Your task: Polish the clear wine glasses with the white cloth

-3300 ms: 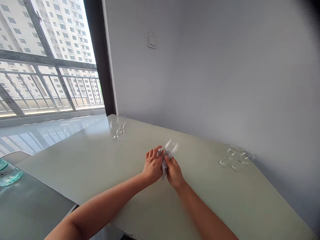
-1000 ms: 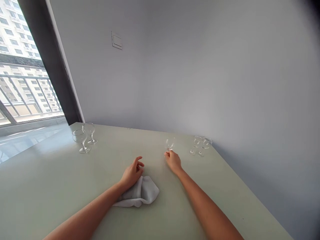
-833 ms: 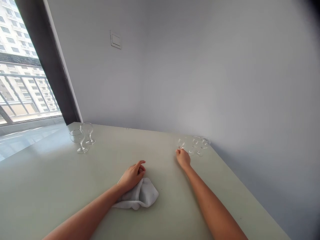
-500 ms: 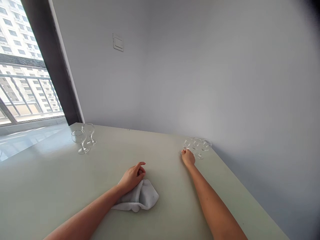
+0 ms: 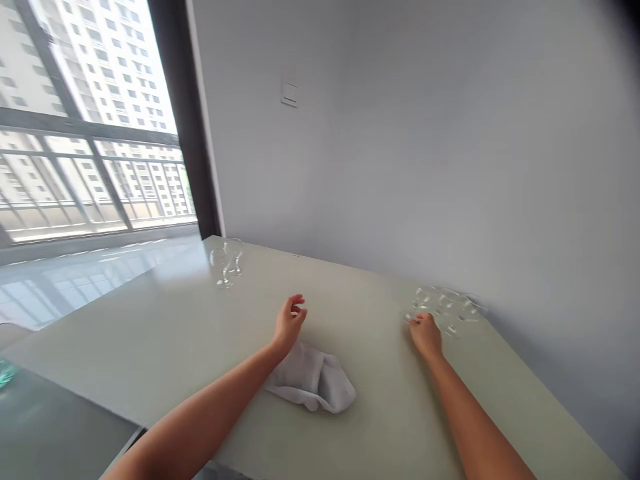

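Observation:
My right hand [image 5: 427, 333] is closed at the stem of a clear stemmed glass [image 5: 424, 293], whose foot shows just left of my fingers. Close behind and to the right are two more stemmed glasses [image 5: 473, 308], blurred and overlapping. My left hand [image 5: 290, 325] hovers above the middle of the table, fingers loosely curled and apart, with nothing in them. Below its wrist lies a crumpled pale grey cloth [image 5: 336, 387], partly hidden by the forearm. Two further stemmed glasses [image 5: 225, 268] stand upright near the far left corner.
The pale table [image 5: 370, 437] meets a grey wall [image 5: 450, 167] at the back and right. A dark-framed window [image 5: 100, 133] is on the left. At the lower left, a lower grey surface [image 5: 55, 420] carries a greenish glass thing [image 5: 6, 372] at the picture's edge.
The view has turned left, so the scene sits further right. My left hand has moved forward, off the cloth. My right hand stays at the same glass.

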`<state>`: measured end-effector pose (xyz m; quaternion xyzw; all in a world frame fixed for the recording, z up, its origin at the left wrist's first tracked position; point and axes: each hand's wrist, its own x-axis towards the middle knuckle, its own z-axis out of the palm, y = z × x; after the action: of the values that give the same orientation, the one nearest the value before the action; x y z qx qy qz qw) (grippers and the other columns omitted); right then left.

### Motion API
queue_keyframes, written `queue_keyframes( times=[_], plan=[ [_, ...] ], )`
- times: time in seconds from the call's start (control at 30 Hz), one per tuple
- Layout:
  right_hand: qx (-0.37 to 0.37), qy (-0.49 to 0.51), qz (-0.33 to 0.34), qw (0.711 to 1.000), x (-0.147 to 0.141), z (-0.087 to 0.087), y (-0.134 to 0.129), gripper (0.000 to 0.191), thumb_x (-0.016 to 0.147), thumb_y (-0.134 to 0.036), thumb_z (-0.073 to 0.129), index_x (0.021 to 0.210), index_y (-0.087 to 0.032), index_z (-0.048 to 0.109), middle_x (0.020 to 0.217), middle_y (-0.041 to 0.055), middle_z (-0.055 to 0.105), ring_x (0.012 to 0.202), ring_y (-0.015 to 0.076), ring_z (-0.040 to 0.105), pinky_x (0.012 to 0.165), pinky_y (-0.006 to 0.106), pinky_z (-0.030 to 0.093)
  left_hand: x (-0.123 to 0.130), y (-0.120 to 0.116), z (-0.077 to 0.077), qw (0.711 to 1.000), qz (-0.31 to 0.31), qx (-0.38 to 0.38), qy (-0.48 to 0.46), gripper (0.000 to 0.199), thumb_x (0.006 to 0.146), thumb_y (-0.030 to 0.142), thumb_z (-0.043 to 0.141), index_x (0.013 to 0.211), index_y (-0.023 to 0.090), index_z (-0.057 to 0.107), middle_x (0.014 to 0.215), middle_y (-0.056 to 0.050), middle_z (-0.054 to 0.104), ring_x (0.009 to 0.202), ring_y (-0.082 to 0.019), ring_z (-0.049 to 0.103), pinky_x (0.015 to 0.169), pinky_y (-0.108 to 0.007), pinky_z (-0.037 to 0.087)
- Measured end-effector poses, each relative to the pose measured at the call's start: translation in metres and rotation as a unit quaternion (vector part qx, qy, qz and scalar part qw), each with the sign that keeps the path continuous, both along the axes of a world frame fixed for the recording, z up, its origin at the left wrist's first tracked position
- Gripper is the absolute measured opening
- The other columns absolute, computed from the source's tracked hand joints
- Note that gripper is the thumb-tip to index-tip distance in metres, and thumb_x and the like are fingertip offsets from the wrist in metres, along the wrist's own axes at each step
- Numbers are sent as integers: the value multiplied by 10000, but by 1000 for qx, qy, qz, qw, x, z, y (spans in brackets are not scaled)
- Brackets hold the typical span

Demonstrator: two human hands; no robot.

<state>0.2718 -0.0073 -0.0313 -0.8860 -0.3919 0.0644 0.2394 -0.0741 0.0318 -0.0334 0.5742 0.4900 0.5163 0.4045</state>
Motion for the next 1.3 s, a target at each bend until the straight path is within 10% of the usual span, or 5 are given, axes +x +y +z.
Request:
queue_keyframes(
  times=[0.27, 0.47, 0.7, 1.0, 1.3],
  plan=[
    [80, 56, 209, 973, -57, 13, -36, 223, 724, -367, 447, 831, -198, 545, 769, 46, 631, 705, 192, 592, 631, 279, 429, -104, 87, 20, 904, 410, -116, -43, 614, 710, 289, 548, 1245, 234, 251, 1316, -136, 308, 1175, -243, 388, 915, -367, 344],
    [85, 50, 492, 865, -173, 48, -78, 280, 853, -380, 360, 783, -207, 569, 724, 15, 594, 655, 140, 545, 629, 248, 420, -148, 122, 17, 914, 385, -130, 8, 690, 638, 268, 639, 1235, 227, 296, 1232, -121, 450, 1092, -244, 475, 866, -347, 382],
    [39, -109, 597, 794, -245, 26, -97, 247, 677, -426, 629, 807, -216, 615, 866, 71, 595, 828, 250, 506, 701, 368, 404, -161, 129, 19, 934, 336, -106, 64, 386, 686, 281, 573, 1040, 151, 489, 944, -70, 590, 797, -150, 567, 683, -262, 413],
    [176, 549, 268, 772, -206, 49, -56, 266, 751, -467, 511, 698, -206, 504, 598, -13, 525, 544, 145, 487, 495, 257, 390, -92, 73, 24, 968, 174, 9, 180, 188, 733, 267, 529, 897, 194, 587, 737, -9, 601, 734, -153, 542, 684, -257, 376],
    [353, 506, 199, 761, -168, 86, -53, 248, 733, -430, 573, 690, -204, 482, 615, -29, 470, 552, 105, 443, 501, 220, 372, -2, 5, 19, 939, -19, 173, 297, 227, 807, 195, 434, 992, 216, 565, 810, -16, 603, 736, -145, 526, 668, -242, 376]
  ],
)
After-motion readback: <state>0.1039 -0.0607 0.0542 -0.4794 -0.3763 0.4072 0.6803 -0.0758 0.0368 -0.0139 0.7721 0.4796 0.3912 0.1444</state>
